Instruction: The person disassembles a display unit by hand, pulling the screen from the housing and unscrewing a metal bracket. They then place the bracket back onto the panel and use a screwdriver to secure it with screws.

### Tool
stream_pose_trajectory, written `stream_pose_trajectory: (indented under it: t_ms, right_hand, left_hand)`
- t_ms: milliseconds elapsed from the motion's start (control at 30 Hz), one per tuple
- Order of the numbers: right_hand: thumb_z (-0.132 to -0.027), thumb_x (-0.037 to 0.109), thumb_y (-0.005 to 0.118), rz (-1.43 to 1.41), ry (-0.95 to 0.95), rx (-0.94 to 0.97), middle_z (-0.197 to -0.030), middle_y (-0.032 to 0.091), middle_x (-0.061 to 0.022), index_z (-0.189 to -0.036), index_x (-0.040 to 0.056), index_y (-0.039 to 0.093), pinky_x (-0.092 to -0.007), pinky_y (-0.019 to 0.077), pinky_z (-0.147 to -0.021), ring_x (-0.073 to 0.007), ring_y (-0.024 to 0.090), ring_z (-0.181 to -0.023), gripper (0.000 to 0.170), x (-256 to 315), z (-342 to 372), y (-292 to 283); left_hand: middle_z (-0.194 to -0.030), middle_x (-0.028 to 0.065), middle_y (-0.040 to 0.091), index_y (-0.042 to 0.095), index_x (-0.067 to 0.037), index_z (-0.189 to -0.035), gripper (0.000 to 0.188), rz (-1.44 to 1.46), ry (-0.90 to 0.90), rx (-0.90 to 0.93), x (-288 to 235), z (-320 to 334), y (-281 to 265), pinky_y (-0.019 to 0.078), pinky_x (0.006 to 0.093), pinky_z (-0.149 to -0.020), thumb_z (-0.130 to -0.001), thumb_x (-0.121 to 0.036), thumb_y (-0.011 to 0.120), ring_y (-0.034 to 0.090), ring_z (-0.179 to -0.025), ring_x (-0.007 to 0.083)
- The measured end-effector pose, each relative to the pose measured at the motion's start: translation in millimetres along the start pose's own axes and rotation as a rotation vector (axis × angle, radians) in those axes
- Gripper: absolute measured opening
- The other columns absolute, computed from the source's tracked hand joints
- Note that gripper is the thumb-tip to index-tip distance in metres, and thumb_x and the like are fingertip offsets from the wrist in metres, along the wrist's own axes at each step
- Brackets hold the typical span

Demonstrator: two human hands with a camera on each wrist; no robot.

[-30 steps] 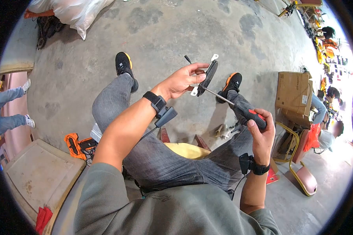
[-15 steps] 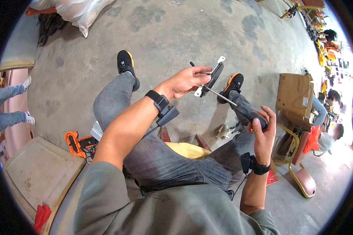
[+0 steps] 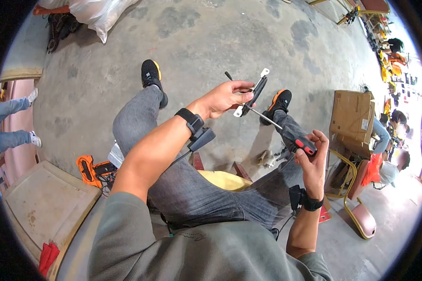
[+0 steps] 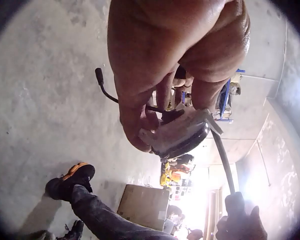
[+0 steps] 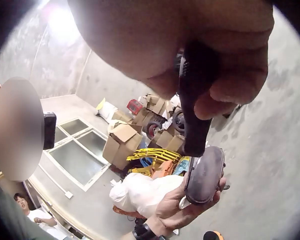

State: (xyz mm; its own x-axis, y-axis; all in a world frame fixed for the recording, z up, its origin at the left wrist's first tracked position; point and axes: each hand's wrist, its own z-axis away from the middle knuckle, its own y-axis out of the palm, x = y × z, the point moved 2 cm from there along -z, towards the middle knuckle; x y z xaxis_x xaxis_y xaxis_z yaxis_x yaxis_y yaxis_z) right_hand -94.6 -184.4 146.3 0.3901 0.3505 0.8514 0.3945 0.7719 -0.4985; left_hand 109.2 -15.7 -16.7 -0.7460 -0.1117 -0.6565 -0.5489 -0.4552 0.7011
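My left hand (image 3: 225,99) holds an oval black part (image 3: 256,95) between thumb and fingers, in front of my knees. White metal tabs stick out at its two ends, and a short black cable (image 4: 107,95) with a plug trails from it. In the right wrist view its smooth dark face (image 5: 206,176) shows. My right hand (image 3: 315,164) grips the black and red handle of a screwdriver (image 3: 299,141), thumb on one side and fingers on the other. The metal shaft reaches to the part's lower end, beside a tab (image 3: 238,111); the tip is hidden there.
A cardboard box (image 3: 351,114) and chair frames stand to the right, with people beyond. An orange tool (image 3: 90,171) lies left of my leg, near a worn board (image 3: 47,210). White sacks (image 3: 96,16) sit at the far left on the concrete floor.
The oval part has shifted slightly right. The right hand's fingers have moved around the screwdriver handle, whose red marks were mostly covered half a second ago and show again now.
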Motion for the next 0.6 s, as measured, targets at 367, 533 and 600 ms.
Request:
stream_pose_trajectory:
  t_ms: [367, 533, 600]
  right_hand:
    - [-0.093, 0.006, 0.059, -0.093, 0.119, 0.037, -0.114, 0.051, -0.0108, -0.136, 0.0037, 0.033, -0.0253, 0.0475, -0.061, -0.0115, 0.055, -0.072, 0.051, -12, -2, -4]
    - [-0.095, 0.008, 0.057, -0.145, 0.188, 0.048, -0.108, 0.053, -0.0098, -0.135, 0.0046, 0.034, -0.026, 0.0483, -0.061, -0.0115, 0.055, -0.071, 0.046, -16, 0, 1]
    - [-0.097, 0.01, 0.056, -0.112, 0.161, 0.022, -0.106, 0.054, -0.0097, -0.135, 0.0045, 0.034, -0.0257, 0.0479, -0.061, -0.0114, 0.055, -0.07, 0.044, -24, 1, 3]
  left_hand:
    - [-0.114, 0.0071, 0.062, 0.047, 0.002, -0.139, 0.055, -0.073, 0.011, -0.058, 2, 0, -1, 0.0516, 0.0275, -0.084, -0.093, -0.021, 0.068, 0.064, -0.101, 0.0143]
    - [-0.115, 0.0073, 0.061, 0.049, 0.001, -0.138, 0.054, -0.128, 0.011, -0.064, 0, 1, 1, 0.0507, 0.0281, -0.084, -0.093, -0.022, 0.069, 0.063, -0.101, 0.0137]
    - [-0.115, 0.0075, 0.061, 0.049, 0.001, -0.137, 0.054, -0.146, 0.015, -0.073, -1, 2, 3, 0.0504, 0.0285, -0.084, -0.093, -0.022, 0.069, 0.063, -0.101, 0.0136]
